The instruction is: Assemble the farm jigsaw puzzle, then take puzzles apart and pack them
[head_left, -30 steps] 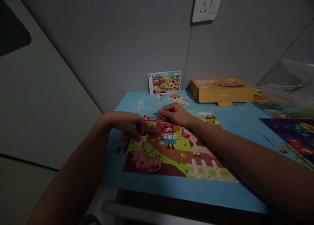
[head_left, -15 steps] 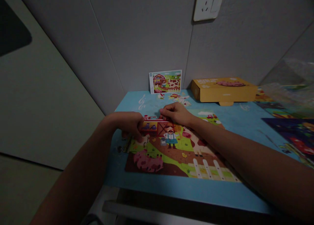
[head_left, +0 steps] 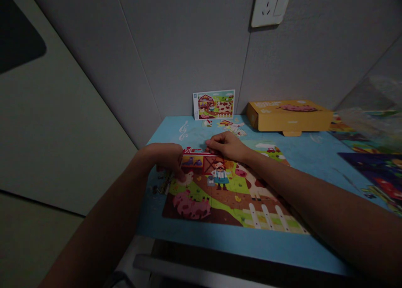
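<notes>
While the left hand (head_left: 168, 155), wrist bent, touches the puzzle (head_left: 226, 201) on the desk (head_left: 213, 238), the right hand (head_left: 227, 146) curls at its far edge, both grips unclear; the yellow box's (head_left: 290, 123) lettering is illegible.

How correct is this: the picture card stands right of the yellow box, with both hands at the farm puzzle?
One side is wrong: the head view shows the picture card left of the yellow box. The left hand and right hand are at the farm puzzle.
</notes>
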`<state>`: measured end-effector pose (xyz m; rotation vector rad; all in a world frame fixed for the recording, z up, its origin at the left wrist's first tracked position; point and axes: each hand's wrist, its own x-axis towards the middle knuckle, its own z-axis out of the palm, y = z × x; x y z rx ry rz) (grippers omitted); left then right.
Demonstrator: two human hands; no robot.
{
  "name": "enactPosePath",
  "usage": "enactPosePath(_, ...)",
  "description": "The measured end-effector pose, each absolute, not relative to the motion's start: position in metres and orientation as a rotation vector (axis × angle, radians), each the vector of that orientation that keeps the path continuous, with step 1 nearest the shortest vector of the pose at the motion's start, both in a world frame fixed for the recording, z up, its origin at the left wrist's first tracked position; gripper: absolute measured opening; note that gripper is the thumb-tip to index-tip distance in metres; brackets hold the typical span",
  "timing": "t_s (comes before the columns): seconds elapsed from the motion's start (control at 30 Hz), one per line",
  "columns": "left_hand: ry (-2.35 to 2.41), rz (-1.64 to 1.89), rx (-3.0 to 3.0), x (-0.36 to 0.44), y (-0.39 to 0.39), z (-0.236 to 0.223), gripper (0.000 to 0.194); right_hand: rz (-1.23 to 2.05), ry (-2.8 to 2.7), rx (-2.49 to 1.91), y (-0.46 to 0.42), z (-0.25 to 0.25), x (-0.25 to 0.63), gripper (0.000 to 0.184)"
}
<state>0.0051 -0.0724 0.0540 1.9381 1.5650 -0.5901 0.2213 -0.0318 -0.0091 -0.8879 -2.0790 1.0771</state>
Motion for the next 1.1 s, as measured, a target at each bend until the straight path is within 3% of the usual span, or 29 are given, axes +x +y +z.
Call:
enactPosePath(0.4, 1.809, -0.417, 2.123, -0.002, -0.056, 0.046, 0.043, 1.03, -2.119, -0.916, -0.031, -0.01, 0.222, 0.042)
enactPosePath(0.53, 1.923, 0.025, 2.455, 0.0, -0.045, 0.033, 0.037, 0.824, -2.208, -0.981, -0.031, -0.011, 0.22, 0.03)
enactPosePath(0.63, 1.843, 0.192, 2.536, 0.005, -0.04, 0.022, 0.029, 0.48, -2.343, -0.966, -0.033, -0.011, 0.218, 0.019)
enactPosePath(0.73, 1.829, 0.319, 2.543, 0.007, -0.033, 0.012, 0.025, 0.223, -2.409, -1.073, -0.034, -0.009, 0.219, 0.026)
enactPosePath(0.9, 1.851, 0.698, 2.484, 0.006, -0.014, -0.007, 0.034, 0.115, -2.215, -1.613, -0.027, -0.006, 0.223, 0.03)
enactPosePath(1.0, 1.795, 0.675, 2.543, 0.007, 0.002, -0.015, 0.05, 0.059, -2.047, -1.81, -0.02, -0.006, 0.227, 0.035)
enactPosePath(1.1, 1.768, 0.534, 2.572, 0.013, 0.018, -0.018, 0.055, 0.033, -1.953, -1.887, -0.014, -0.007, 0.229, 0.041)
